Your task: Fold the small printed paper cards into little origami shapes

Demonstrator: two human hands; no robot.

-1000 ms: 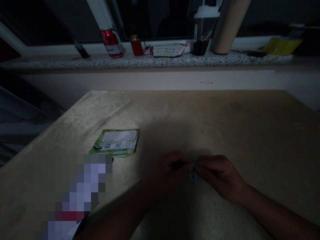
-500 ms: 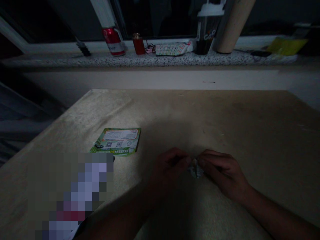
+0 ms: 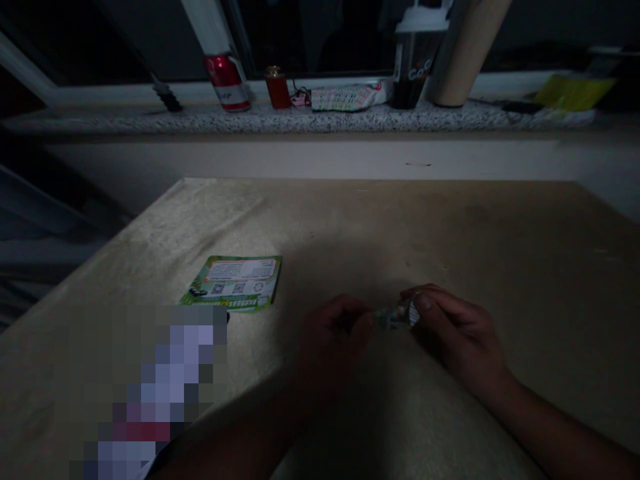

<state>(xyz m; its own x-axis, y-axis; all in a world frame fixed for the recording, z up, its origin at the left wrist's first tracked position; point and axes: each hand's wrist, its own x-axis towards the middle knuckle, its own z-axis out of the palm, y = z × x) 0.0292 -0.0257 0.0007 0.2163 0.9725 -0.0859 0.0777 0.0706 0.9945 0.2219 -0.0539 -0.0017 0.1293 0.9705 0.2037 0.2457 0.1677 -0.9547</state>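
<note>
A small, crinkled packet (image 3: 393,319) with printed markings and a white striped patch is stretched between my hands, just above the table. Its left end is pinched by my left hand (image 3: 337,333), thumb against fingers. At the other end, my right hand (image 3: 463,337) grips it beside the striped patch. Dim light hides its exact kind and whether it is torn. Left of my hands, a flat green printed pouch (image 3: 240,281) lies on the table, with text and square codes facing up.
The pale brown table (image 3: 350,207) reaches a low wall under a speckled windowsill (image 3: 310,122). On the sill stand a red can (image 3: 227,83), an orange-red bottle (image 3: 277,90), a crumpled wrapper (image 3: 345,99) and a lidded cup (image 3: 413,60). A blurred patch (image 3: 165,373) covers the lower left.
My right hand has moved slightly right, and my left hand slightly left. The packet, bunched below my fingertips before, is now drawn out sideways between them. The green pouch has not moved.
</note>
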